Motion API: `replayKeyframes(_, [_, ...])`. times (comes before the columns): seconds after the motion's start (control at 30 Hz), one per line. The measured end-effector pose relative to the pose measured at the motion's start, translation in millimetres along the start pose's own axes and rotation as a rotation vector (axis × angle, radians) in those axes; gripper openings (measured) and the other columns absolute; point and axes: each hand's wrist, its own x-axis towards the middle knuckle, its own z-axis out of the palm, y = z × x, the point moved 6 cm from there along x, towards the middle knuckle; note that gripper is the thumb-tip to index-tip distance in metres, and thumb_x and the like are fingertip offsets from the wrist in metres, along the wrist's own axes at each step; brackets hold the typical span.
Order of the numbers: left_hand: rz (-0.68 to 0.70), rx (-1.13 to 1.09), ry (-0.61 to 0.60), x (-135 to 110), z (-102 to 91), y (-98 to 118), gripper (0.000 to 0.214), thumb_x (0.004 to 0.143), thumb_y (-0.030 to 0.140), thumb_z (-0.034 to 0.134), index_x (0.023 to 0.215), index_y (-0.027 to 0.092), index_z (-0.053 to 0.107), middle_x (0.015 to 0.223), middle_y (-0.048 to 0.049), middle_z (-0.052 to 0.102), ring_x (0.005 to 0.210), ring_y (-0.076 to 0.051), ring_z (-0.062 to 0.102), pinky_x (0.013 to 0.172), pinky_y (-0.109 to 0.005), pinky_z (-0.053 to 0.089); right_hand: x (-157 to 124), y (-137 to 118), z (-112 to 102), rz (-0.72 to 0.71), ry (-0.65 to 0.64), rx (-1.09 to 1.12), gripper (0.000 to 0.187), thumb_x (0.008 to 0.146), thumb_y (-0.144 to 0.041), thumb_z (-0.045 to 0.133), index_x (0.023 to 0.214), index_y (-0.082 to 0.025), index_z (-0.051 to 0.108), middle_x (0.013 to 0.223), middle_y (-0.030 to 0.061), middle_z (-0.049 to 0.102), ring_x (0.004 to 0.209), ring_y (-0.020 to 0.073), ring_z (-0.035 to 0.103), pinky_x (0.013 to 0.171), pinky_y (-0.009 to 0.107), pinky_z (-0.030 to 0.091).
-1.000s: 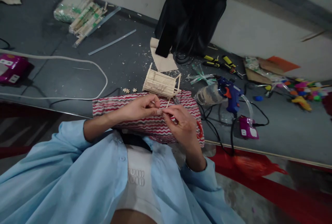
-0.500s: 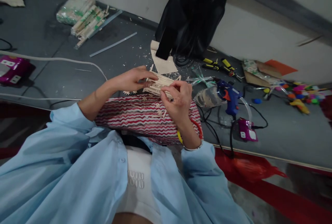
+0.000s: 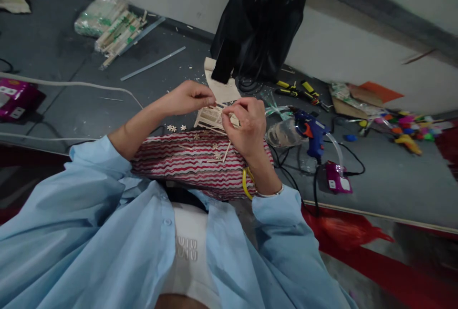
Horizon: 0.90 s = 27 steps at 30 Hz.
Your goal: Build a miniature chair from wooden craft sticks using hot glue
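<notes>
In the head view, a small frame of pale wooden sticks point(image 3: 210, 119) sits at the table edge by the red-and-white striped cloth point(image 3: 179, 154). My left hand point(image 3: 189, 97) is over its far side, thumb and fingertips pinched together. My right hand point(image 3: 246, 120) is at its right end, fingers closed in a pinch close to the left fingertips. Whatever lies between the fingertips is too small to make out. Flower-shaped wooden pieces point(image 3: 172, 128) lie left of the frame, with more on the cloth beside a loose stick point(image 3: 226, 151).
A blue glue gun point(image 3: 315, 139) and a clear bottle point(image 3: 281, 133) are on the right, among black cables. Yellow-black pliers point(image 3: 286, 90) lie farther back. A phone point(image 3: 225, 61) leans against a black bag point(image 3: 265, 27). Bagged sticks point(image 3: 119, 32) lie back left.
My left hand has lifted off the frame's left side and moved to its far edge, fingers now pinched. My right hand stays near the right end. The camera view has shifted slightly.
</notes>
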Motion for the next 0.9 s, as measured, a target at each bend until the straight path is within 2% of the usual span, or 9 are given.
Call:
replayKeyframes(0.13, [-0.137, -0.174, 0.023, 11, -2.0, -1, 0.019, 0.091, 0.022, 0.064, 0.081, 0.010, 0.075, 0.064, -0.0002, 0.064, 0.051, -0.006, 0.046, 0.052, -0.019, 0.038, 16, 5, 1, -0.010, -0.013, 0.004, 0.011, 0.091, -0.019, 0.062, 0.089, -0.024, 0.071, 0.102, 0.0073, 0.062, 0.099, 0.0259, 0.057, 0.091, 0.044, 0.047])
replayKeyframes(0.23, [-0.166, -0.267, 0.037, 17, -2.1, -5, 0.020, 0.093, 0.021, 0.065, 0.078, 0.011, 0.074, 0.065, -0.0012, 0.065, 0.050, -0.004, 0.046, 0.050, -0.018, 0.038, 24, 11, 6, -0.006, -0.023, 0.028, 0.008, 0.090, -0.020, 0.063, 0.090, -0.024, 0.070, 0.103, 0.0070, 0.062, 0.100, 0.0261, 0.058, 0.091, 0.044, 0.049])
replayKeyframes(0.43, [-0.175, -0.334, -0.027, 22, -4.2, -8, 0.035, 0.100, 0.037, 0.061, 0.077, 0.013, 0.073, 0.057, -0.0006, 0.059, 0.049, -0.006, 0.050, 0.050, -0.019, 0.040, 32, 19, 11, 0.024, -0.050, 0.072, 0.005, 0.089, -0.022, 0.064, 0.088, -0.025, 0.068, 0.101, 0.0073, 0.064, 0.100, 0.0259, 0.061, 0.092, 0.045, 0.053])
replayKeyframes(0.67, [-0.132, -0.261, -0.049, 24, -5.2, -3, 0.010, 0.088, 0.017, 0.071, 0.081, 0.012, 0.075, 0.056, 0.0018, 0.058, 0.050, -0.007, 0.054, 0.052, -0.019, 0.041, 35, 24, 10, 0.041, -0.130, 0.145, 0.008, 0.088, -0.018, 0.063, 0.089, -0.024, 0.067, 0.104, 0.0081, 0.063, 0.105, 0.0266, 0.061, 0.097, 0.046, 0.053])
replayKeyframes(0.9, [-0.144, -0.312, -0.024, 25, -3.0, -6, 0.008, 0.083, 0.012, 0.069, 0.077, 0.012, 0.073, 0.056, 0.0023, 0.057, 0.050, -0.006, 0.050, 0.051, -0.019, 0.040, 35, 25, 6, 0.045, -0.124, 0.190, 0.008, 0.088, -0.017, 0.065, 0.090, -0.024, 0.069, 0.103, 0.0068, 0.067, 0.103, 0.0241, 0.064, 0.096, 0.044, 0.055])
